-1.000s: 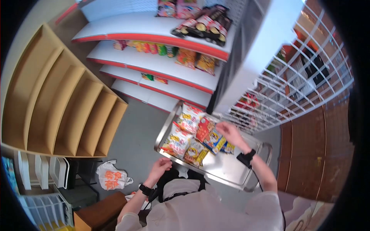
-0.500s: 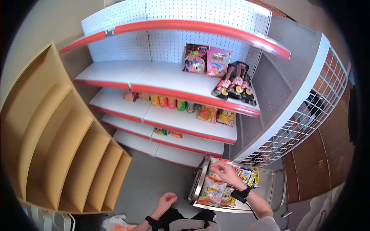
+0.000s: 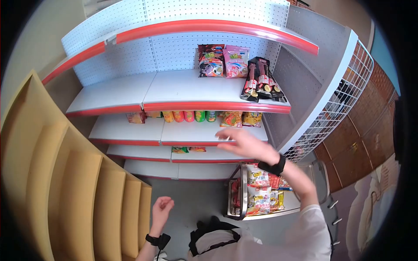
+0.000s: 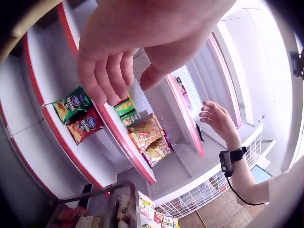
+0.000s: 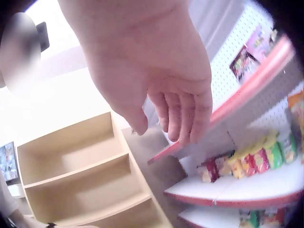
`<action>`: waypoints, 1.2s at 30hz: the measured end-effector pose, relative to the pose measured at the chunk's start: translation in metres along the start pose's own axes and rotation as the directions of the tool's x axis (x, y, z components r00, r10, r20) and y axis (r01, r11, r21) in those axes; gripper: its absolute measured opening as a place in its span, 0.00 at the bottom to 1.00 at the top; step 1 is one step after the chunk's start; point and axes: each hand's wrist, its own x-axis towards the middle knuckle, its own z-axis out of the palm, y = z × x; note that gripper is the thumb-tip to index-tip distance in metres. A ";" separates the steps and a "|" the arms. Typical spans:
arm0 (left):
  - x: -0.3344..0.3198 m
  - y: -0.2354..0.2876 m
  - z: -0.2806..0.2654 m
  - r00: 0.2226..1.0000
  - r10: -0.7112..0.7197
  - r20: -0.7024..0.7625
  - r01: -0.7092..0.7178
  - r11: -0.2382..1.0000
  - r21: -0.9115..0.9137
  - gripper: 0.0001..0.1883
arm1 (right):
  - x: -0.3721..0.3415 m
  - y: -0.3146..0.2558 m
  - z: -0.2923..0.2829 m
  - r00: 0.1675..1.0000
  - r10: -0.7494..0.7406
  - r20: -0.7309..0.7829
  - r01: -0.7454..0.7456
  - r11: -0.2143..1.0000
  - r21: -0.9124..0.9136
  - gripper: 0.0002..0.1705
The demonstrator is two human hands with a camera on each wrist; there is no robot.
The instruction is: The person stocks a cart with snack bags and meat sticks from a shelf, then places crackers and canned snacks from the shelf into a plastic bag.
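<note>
My right hand [image 3: 248, 144] is raised before the white shelf unit, in front of the second shelf down, with nothing in its fingers. In the right wrist view its fingers [image 5: 187, 116] hang loosely bent. Lower down, my left hand [image 3: 161, 211] hangs beside the wooden rack, also holding nothing. Nearest the right hand on that shelf are an orange snack bag [image 3: 230, 119] and a yellow snack bag [image 3: 252, 119]. Below the right forearm stands a metal cart [image 3: 265, 216] bearing several snack bags, among them a white bag [image 3: 259, 200].
On the upper shelf [image 3: 183, 89] stand a dark bag [image 3: 211, 61], a pink bag [image 3: 236, 63] and several black packets [image 3: 262, 80]. Colourful cans [image 3: 189, 116] line the shelf below. A wooden rack [image 3: 82, 174] borders the left, a white wire grid [image 3: 335, 113] the right.
The right hand has left the bags on the cart and risen, empty, to the shelf front. The left hand has shifted left. The head view has tilted up, showing more of the shelves.
</note>
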 end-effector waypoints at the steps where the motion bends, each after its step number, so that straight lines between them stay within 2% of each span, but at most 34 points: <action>1: 0.014 0.014 0.000 1.000 0.001 0.011 -0.001 1.000 -0.020 0.10 | 0.012 0.008 -0.014 0.998 -0.034 -0.050 0.029 0.995 -0.092 0.20; 2: 0.028 0.024 0.000 1.000 0.008 0.024 -0.007 1.000 -0.004 0.10 | 0.024 0.017 -0.028 0.993 -0.068 -0.096 0.049 0.981 -0.185 0.21; 4: 0.058 0.041 0.004 0.994 0.062 0.091 -0.059 0.998 -0.039 0.10 | 0.054 0.034 -0.059 0.988 -0.031 -0.148 -0.018 0.949 -0.316 0.21; 6: 0.083 0.057 0.014 0.988 0.085 0.132 -0.083 0.996 -0.020 0.11 | 0.088 0.066 -0.085 0.979 -0.011 -0.204 -0.048 0.958 -0.281 0.22; 8: 0.105 0.071 0.028 0.976 0.130 0.177 -0.127 0.991 -0.031 0.11 | 0.123 0.096 -0.107 0.967 -0.034 -0.251 -0.075 0.908 -0.412 0.24; 10: 0.121 0.075 0.043 0.975 0.114 0.191 -0.110 0.993 -0.029 0.10 | 0.157 0.111 -0.123 0.952 -0.021 -0.304 -0.147 0.842 -0.519 0.26; 11: 0.124 0.076 0.048 0.967 0.116 0.227 -0.113 0.993 -0.027 0.10 | 0.181 0.138 -0.131 0.961 -0.025 -0.274 -0.126 0.846 -0.518 0.30; 12: 0.131 0.080 0.055 0.957 0.129 0.261 -0.126 0.992 -0.027 0.11 | 0.199 0.149 -0.137 0.959 0.023 -0.284 -0.189 0.798 -0.572 0.36; 14: 0.138 0.080 0.065 0.963 0.133 0.234 -0.135 0.991 -0.007 0.10 | 0.231 0.167 -0.143 0.955 0.006 -0.296 -0.186 0.792 -0.582 0.41; 16: 0.147 0.080 0.072 0.967 0.080 0.243 -0.066 0.996 -0.067 0.10 | 0.257 0.184 -0.145 0.965 -0.024 -0.260 -0.146 0.776 -0.614 0.43; 18: 0.157 0.080 0.076 0.969 0.068 0.236 -0.054 0.996 -0.067 0.10 | 0.272 0.196 -0.146 0.975 -0.049 -0.219 -0.107 0.755 -0.646 0.45; 20: 0.168 0.084 0.078 0.981 0.067 0.184 -0.055 0.996 -0.068 0.10 | 0.278 0.197 -0.142 0.978 -0.130 -0.164 -0.043 0.643 -0.764 0.48; 21: 0.172 0.090 0.079 0.982 0.089 0.164 -0.085 0.996 -0.028 0.10 | 0.281 0.207 -0.141 0.982 -0.114 -0.152 -0.029 0.703 -0.711 0.50; 22: 0.176 0.097 0.079 0.984 0.088 0.156 -0.085 0.996 -0.023 0.10 | 0.284 0.216 -0.140 0.981 -0.119 -0.153 -0.024 0.708 -0.706 0.50; 24: 0.183 0.108 0.080 0.983 0.153 0.104 -0.162 0.983 0.085 0.10 | 0.288 0.229 -0.138 0.991 -0.106 -0.086 0.037 0.814 -0.579 0.48; 25: 0.187 0.111 0.080 0.985 0.146 0.093 -0.153 0.985 0.081 0.10 | 0.284 0.234 -0.136 0.981 -0.153 -0.118 0.078 0.873 -0.482 0.44; 26: 0.192 0.113 0.079 0.981 0.175 0.082 -0.183 0.978 0.103 0.10 | 0.286 0.239 -0.134 0.982 -0.157 -0.105 0.088 0.874 -0.477 0.44; 28: 0.201 0.120 0.080 0.978 0.199 0.067 -0.206 0.971 0.120 0.10 | 0.290 0.244 -0.129 0.997 -0.054 -0.062 0.013 0.847 -0.532 0.42; 30: 0.208 0.130 0.081 0.972 0.223 0.076 -0.230 0.967 0.113 0.09 | 0.287 0.239 -0.127 0.993 -0.085 -0.078 0.029 0.837 -0.546 0.42; 32: 0.217 0.135 0.081 0.970 0.230 0.081 -0.237 0.966 0.099 0.10 | 0.285 0.222 -0.134 0.998 -0.001 -0.056 -0.028 0.863 -0.504 0.40; 36: 0.228 0.143 0.078 0.962 0.255 0.099 -0.264 0.961 0.088 0.11 | 0.290 0.228 -0.129 1.000 0.000 -0.023 -0.013 0.835 -0.550 0.40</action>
